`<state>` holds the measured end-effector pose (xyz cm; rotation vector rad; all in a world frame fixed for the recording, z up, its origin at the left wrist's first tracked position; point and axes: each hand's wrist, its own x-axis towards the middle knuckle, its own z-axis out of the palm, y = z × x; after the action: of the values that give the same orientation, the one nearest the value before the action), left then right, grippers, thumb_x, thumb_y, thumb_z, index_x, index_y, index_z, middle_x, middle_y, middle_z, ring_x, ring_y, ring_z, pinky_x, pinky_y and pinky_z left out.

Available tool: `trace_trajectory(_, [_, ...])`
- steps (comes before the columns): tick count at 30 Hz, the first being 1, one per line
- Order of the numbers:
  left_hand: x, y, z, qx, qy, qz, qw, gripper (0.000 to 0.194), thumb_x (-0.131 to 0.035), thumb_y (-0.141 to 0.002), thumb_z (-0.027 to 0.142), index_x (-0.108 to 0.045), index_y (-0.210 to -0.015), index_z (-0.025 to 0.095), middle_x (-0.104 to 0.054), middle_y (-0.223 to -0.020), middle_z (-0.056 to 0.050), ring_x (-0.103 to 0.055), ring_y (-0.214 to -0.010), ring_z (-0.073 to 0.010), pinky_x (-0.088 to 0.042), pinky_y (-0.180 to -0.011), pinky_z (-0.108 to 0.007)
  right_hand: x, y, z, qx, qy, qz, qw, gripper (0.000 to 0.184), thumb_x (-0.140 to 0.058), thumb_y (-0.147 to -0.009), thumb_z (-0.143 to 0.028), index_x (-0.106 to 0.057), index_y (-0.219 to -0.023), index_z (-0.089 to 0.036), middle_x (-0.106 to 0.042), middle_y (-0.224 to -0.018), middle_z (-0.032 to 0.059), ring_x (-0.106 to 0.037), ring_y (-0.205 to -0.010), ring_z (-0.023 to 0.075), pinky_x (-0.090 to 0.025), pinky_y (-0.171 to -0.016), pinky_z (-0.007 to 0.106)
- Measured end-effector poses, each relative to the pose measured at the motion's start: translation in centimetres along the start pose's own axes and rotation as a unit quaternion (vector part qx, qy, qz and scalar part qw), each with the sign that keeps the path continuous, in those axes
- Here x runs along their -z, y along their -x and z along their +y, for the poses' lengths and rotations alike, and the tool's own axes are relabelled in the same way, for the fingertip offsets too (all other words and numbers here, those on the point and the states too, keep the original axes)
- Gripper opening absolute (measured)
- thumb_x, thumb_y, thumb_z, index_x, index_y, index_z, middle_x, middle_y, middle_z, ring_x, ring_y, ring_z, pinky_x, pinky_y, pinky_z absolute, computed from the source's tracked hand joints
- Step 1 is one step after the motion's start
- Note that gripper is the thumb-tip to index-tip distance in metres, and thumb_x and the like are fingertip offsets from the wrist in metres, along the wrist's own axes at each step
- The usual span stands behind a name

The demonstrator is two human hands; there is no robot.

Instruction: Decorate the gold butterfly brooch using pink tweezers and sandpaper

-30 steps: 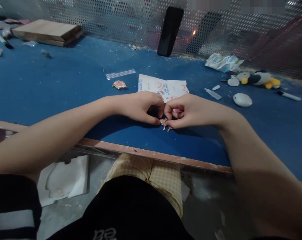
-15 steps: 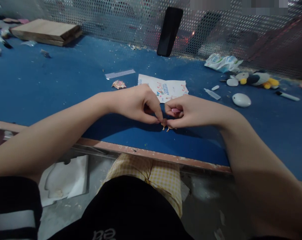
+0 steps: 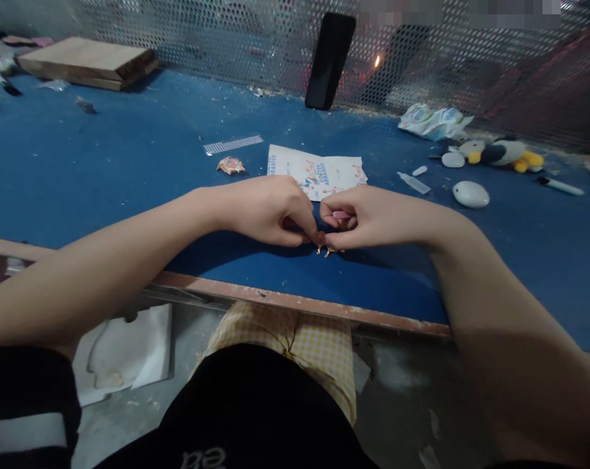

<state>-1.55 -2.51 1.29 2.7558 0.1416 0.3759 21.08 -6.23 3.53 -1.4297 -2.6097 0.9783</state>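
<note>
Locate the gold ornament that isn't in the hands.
In the head view, the gold ornament lies left of centre on the blue table, between the dotted strip and the left wrist, left of the printed paper.

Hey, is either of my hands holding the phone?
No, the left hand and right hand are both at the gold piece, while the phone leans against the mesh.

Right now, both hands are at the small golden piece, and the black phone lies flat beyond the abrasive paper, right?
Not quite: the black phone isn't flat; the head view shows it standing tilted on end by the perforated metal panel, beyond the abrasive paper. The left hand and right hand are at the small golden piece.
</note>
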Motion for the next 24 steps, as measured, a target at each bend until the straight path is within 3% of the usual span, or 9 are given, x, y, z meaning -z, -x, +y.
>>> trace_trajectory(5, [0.1, -0.1, 0.9, -0.029, -0.134, -0.011, 0.990, 0.025, -0.061, -0.092, 0.020, -0.081, -0.104, 0.029, -0.077, -0.086, -0.003, -0.068, -0.072, -0.0171, -0.043, -0.068, -0.031, 0.1, -0.1, 0.5, 0.018, -0.003, -0.003, 1.000, 0.030, -0.071, -0.078, -0.028, -0.043, -0.069, -0.022, -0.043, -0.063, -0.0065, -0.039, -0.060, 0.0106, -0.028, -0.055, 0.029])
trace_trajectory(10, [0.3, -0.4, 1.5, -0.030, -0.203, -0.048, 0.978, 0.024, -0.055, -0.096, 0.022, -0.079, -0.099, 0.027, -0.074, -0.083, -0.004, -0.065, -0.072, -0.0185, -0.041, -0.068, -0.033, 0.8, 0.2, 0.7, 0.037, 0.004, 0.016, 0.999, 0.028, -0.074, -0.079, -0.033, -0.050, -0.071, -0.022, -0.046, -0.062, -0.0062, -0.040, -0.059, 0.0103, -0.028, -0.055, 0.029])
trace_trajectory(16, [0.2, -0.6, 1.6, -0.042, -0.220, -0.055, 0.973, 0.027, -0.050, -0.098, 0.023, -0.076, -0.107, 0.026, -0.073, -0.086, -0.005, -0.065, -0.076, -0.0193, -0.040, -0.068, -0.034, 1.3, 0.6, 0.5, 0.041, -0.004, 0.088, 0.995, 0.031, -0.073, -0.082, -0.035, -0.049, -0.068, -0.021, -0.045, -0.059, -0.0058, -0.039, -0.057, 0.0097, -0.028, -0.056, 0.029])
trace_trajectory(20, [0.2, -0.6, 1.5, -0.035, -0.224, -0.065, 0.972, 0.027, -0.051, -0.097, 0.023, -0.076, -0.104, 0.027, -0.072, -0.082, -0.004, -0.063, -0.073, -0.0188, -0.041, -0.068, -0.033, 1.3, 0.6, 0.9, 0.040, -0.001, 0.093, 0.995, 0.031, -0.073, -0.083, -0.035, -0.050, -0.067, -0.021, -0.044, -0.059, -0.0056, -0.038, -0.058, 0.0098, -0.028, -0.056, 0.030])
trace_trajectory(24, [0.3, -0.4, 1.4, -0.052, -0.213, -0.034, 0.975, 0.027, -0.051, -0.097, 0.024, -0.078, -0.098, 0.025, -0.070, -0.079, -0.004, -0.061, -0.069, -0.0182, -0.040, -0.066, -0.034, 1.2, 0.6, 1.2, 0.049, -0.002, 0.095, 0.994, 0.030, -0.073, -0.083, -0.035, -0.052, -0.067, -0.021, -0.044, -0.060, -0.0053, -0.038, -0.058, 0.0100, -0.028, -0.056, 0.030])
